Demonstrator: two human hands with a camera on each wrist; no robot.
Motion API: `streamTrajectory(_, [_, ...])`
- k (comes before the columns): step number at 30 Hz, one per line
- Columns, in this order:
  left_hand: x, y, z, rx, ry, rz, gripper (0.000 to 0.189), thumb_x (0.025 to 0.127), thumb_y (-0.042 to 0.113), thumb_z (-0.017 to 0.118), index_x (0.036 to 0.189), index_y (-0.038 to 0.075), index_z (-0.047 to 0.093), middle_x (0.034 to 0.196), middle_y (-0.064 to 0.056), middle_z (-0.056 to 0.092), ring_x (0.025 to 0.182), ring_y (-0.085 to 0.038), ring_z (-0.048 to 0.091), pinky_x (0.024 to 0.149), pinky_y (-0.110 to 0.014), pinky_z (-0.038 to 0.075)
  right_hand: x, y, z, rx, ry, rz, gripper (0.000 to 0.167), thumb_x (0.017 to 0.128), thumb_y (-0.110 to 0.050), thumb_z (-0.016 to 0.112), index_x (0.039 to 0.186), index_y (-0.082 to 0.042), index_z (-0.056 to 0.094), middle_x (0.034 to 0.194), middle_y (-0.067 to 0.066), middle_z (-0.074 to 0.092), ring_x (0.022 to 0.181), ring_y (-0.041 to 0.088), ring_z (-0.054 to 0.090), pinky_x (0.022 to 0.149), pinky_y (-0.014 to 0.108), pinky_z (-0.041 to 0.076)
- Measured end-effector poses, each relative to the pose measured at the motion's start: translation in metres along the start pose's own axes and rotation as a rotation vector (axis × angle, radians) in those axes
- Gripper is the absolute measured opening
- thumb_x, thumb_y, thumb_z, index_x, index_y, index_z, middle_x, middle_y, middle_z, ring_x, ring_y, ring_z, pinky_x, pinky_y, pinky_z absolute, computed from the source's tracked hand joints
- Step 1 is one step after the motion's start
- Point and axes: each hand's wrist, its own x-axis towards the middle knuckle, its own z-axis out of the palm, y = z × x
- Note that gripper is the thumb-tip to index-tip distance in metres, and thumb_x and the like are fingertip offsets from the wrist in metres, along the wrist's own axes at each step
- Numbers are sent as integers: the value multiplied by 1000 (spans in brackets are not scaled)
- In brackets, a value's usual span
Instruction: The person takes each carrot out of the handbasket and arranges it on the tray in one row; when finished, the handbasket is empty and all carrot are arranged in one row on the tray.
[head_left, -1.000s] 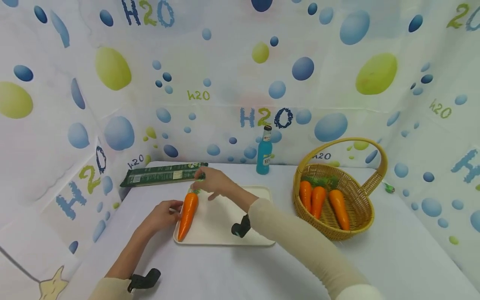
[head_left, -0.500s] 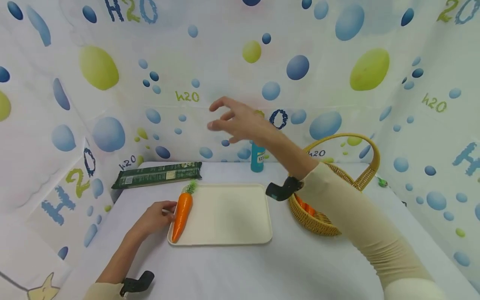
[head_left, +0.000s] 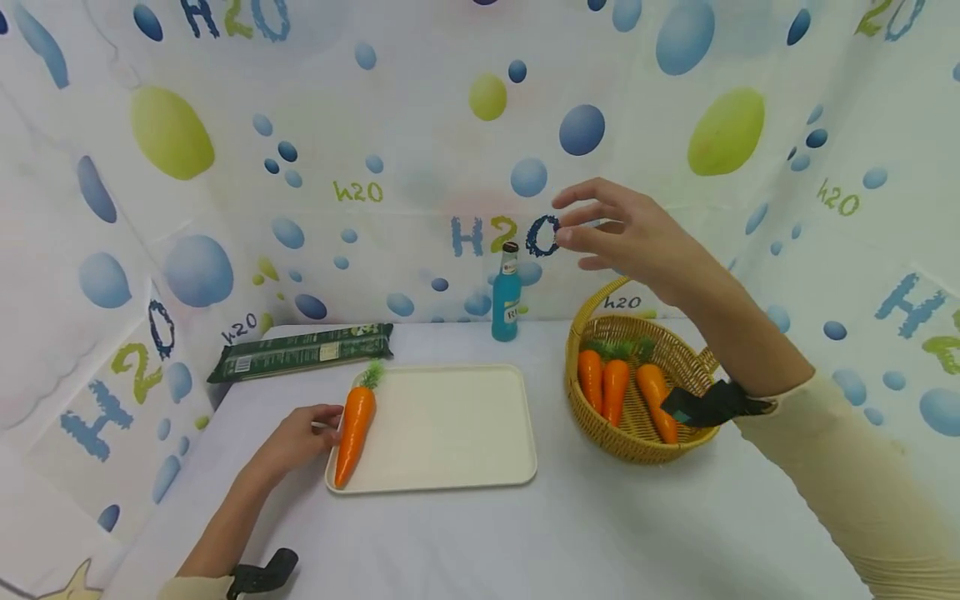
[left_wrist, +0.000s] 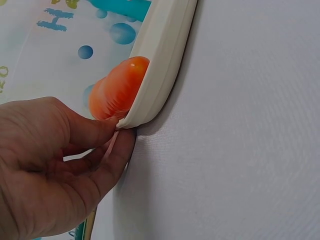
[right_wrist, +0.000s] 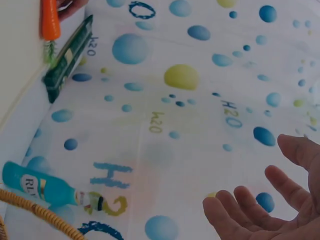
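My left hand [head_left: 302,446] pinches the left rim of the cream tray [head_left: 442,433]; in the left wrist view the thumb and index finger [left_wrist: 125,150] meet at the tray's edge [left_wrist: 162,75]. Along that side of the tray lies an orange carrot [head_left: 356,433], its green top [head_left: 371,375] over the back left corner. My right hand [head_left: 630,233] is raised in the air, fingers apart and holding nothing, above and behind the wicker basket [head_left: 637,446]. Several carrots [head_left: 615,387] lie in the basket, whose handle is partly hidden by my right arm.
A blue bottle [head_left: 506,300] stands upright behind the tray. At the back left lies a long dark green packet [head_left: 300,350]. Patterned sheeting [head_left: 420,150] rises behind and beside the white table [head_left: 450,542].
My right hand has left the carrot's green top, risen and swung right to above the basket. The carrot stays on the tray, and my left hand has kept its place at the rim.
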Motion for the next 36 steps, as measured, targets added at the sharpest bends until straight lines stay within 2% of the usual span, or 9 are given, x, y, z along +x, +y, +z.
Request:
streamTrajectory(4, [-3, -6, 1, -11, 5, -13, 48, 88, 0, 62, 133, -11, 52, 114, -22, 62, 100, -33, 62, 80, -40, 57, -17, 15, -13, -22, 37, 59, 52, 92, -42, 68, 137, -22, 52, 135, 3, 54, 118, 24, 57, 96, 44, 50])
streamTrajectory(8, [-5, -8, 0, -10, 8, -17, 47, 89, 1, 62, 133, -10, 52, 114, -21, 62, 99, -32, 62, 80, -41, 57, -38, 31, -21, -24, 40, 102, 50, 94, -44, 65, 138, -23, 51, 134, 2, 55, 118, 26, 57, 100, 47, 46])
streamTrajectory(13, [-8, -9, -4, 0, 3, -6, 46, 89, 1, 62, 133, -9, 53, 115, -22, 62, 100, -33, 62, 81, -41, 57, -60, 53, -18, -1, 48, 114, 44, 98, -37, 62, 135, -17, 52, 129, 8, 59, 115, 24, 58, 95, 36, 50])
streamTrajectory(18, [-13, -9, -9, 1, -7, 15, 46, 89, 0, 62, 132, -11, 53, 115, -23, 62, 101, -35, 61, 81, -42, 57, -71, 78, -8, 59, 59, 130, 40, 98, -30, 63, 130, -9, 56, 124, 10, 61, 113, 25, 59, 88, 27, 53])
streamTrajectory(21, [-15, -9, -10, -6, -13, 16, 46, 89, 0, 62, 132, -11, 52, 116, -23, 62, 101, -34, 62, 81, -42, 56, -74, 92, -3, 65, 48, 174, 41, 97, -33, 64, 129, -9, 57, 124, 9, 61, 113, 24, 59, 90, 29, 53])
streamTrajectory(25, [-17, -10, -12, -6, -21, 20, 46, 89, 0, 62, 133, -12, 52, 116, -23, 62, 100, -33, 62, 81, -42, 57, -73, 109, 0, 25, 14, 230, 46, 97, -39, 62, 132, -9, 55, 127, 12, 58, 114, 26, 57, 96, 39, 50])
streamTrajectory(30, [-17, -9, -12, -10, -15, 2, 46, 90, 0, 61, 133, -11, 52, 116, -23, 62, 101, -33, 61, 81, -40, 57, -63, 134, -1, -91, -34, 327, 50, 97, -44, 60, 136, -14, 52, 134, 17, 53, 115, 33, 55, 95, 48, 49])
streamTrajectory(36, [-15, -10, -10, -16, -12, -14, 46, 90, 0, 62, 133, -9, 53, 116, -21, 62, 102, -33, 61, 82, -40, 57, -50, 167, 1, -252, -112, 382, 50, 100, -36, 57, 141, -10, 49, 138, 25, 50, 121, 43, 51, 94, 55, 48])
